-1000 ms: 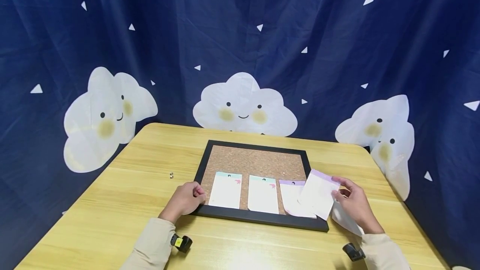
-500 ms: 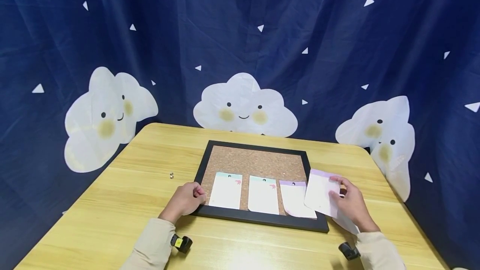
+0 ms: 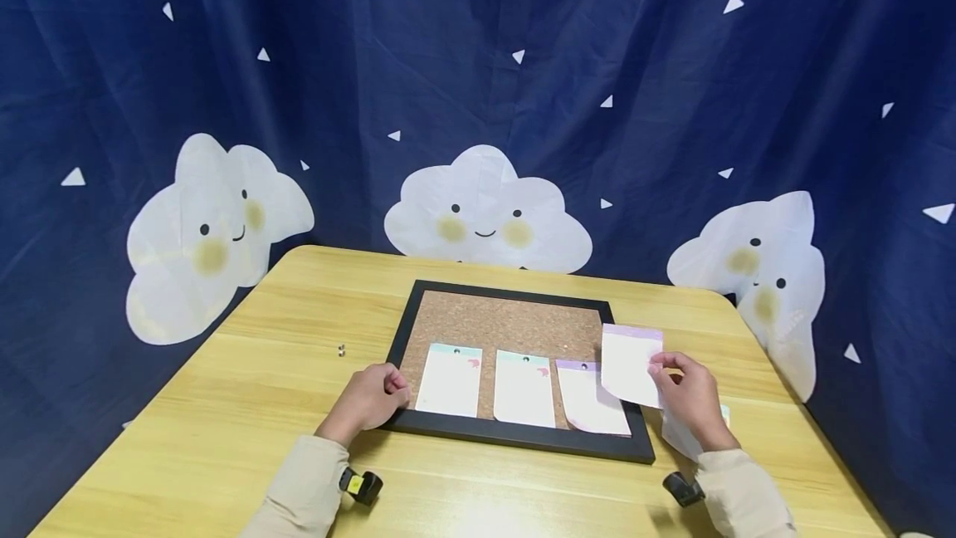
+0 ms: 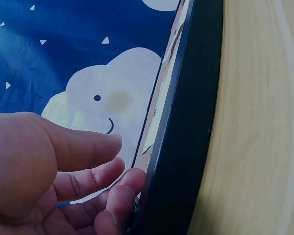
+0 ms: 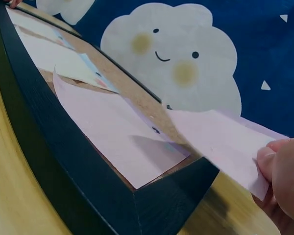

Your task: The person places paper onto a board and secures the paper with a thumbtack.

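My right hand pinches a purple-topped sheet of note paper by its right edge, above the right rim of a black-framed cork board. On the cork, two green-topped note sheets and one purple-topped note sheet stand in a row, each with a small pin near its top. The purple one's lower left corner curls up. My left hand rests at the board's lower left corner, fingers loosely curled against the frame and thumb free, gripping nothing.
Small shiny pins lie on the wooden table left of the board. More loose paper lies beneath my right hand, one piece with a green edge. A dark blue cloud-print curtain hangs behind the table.
My right hand has shifted a little left with the note sheet. The sheet has turned from tilted to nearly straight and no longer overlaps much of the pinned purple one. My left hand stays put.
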Demonstrator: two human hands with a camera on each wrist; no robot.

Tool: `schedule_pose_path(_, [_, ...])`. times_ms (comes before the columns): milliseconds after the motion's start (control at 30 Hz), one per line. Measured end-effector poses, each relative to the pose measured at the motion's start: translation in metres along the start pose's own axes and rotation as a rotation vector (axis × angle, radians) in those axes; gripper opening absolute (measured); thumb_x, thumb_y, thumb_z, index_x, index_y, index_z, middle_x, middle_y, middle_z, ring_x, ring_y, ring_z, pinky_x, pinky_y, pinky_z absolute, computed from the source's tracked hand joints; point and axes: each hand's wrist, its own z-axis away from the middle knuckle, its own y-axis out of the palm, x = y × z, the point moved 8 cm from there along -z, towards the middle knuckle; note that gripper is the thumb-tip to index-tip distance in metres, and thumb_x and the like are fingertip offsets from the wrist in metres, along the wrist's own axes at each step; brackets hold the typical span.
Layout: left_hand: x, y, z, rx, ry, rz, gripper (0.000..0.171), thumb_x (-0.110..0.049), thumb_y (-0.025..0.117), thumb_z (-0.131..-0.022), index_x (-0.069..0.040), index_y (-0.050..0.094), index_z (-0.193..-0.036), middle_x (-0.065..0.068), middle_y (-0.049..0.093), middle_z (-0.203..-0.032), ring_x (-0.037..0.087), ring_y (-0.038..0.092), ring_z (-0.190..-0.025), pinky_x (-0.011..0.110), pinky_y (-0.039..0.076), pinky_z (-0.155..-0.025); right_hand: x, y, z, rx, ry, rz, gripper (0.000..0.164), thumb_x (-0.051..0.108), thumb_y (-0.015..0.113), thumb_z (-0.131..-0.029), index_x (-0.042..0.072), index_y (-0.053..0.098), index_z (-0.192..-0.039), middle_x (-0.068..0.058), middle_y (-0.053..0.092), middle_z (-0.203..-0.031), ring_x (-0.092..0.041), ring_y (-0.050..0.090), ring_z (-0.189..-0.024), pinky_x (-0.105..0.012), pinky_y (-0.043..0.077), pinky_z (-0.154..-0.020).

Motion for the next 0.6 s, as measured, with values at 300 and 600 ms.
schedule_pose_path(300, [0.000, -0.001, 0.000, -0.002, -0.001, -0.001, 0.011, -0.009, 0.070, -0.084, -0.012, 0.061, -0.077, -0.003, 0.056, -0.073, 0.013, 0.052, -0.070, 0.031, 0.044, -0.067, 0.005, 0.008, -0.006, -0.019, -0.017, -0.006, 0.017, 0.007, 0.062, -0.094, -0.002, 0.064, -0.109, -0.021, 0.063, -0.109, -0.034, 0.062, -0.097, -0.039, 0.055, -0.077])
schedule_pose_path(600, [0.002, 0.001, -0.002, -0.005, -0.007, -0.001, 0.012, -0.010, 0.070, -0.084, -0.012, 0.061, -0.077, -0.003, 0.056, -0.073, 0.013, 0.052, -0.069, 0.031, 0.045, -0.067, 0.006, 0.018, -0.012, 0.035, 0.001, -0.047, 0.026, 0.009, 0.063, -0.093, -0.001, 0.063, -0.118, -0.024, 0.060, -0.120, -0.032, 0.061, -0.099, -0.028, 0.053, -0.073])
